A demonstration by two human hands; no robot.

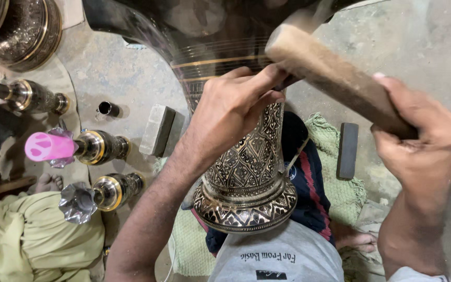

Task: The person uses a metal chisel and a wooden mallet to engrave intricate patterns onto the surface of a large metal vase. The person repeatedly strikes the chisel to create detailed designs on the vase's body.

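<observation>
Mallet [335, 78] gripped tight in right hand [426, 141], left hand [230, 112] pinching a hidden tool on the vase [249, 167] mid-frame, knuckles risking a whack if swung off-line.

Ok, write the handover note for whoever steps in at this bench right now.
Left hand: pinches a thin metal tool against the engraved brass vase, which lies between the knees, base toward the body.
Right hand: grips the wooden mallet, head raised near the tool.
Done: stem and base carry dense pattern.
Left: the dark upper body shows only gold bands.
Nearby: three small vases on the floor to the left.
</observation>
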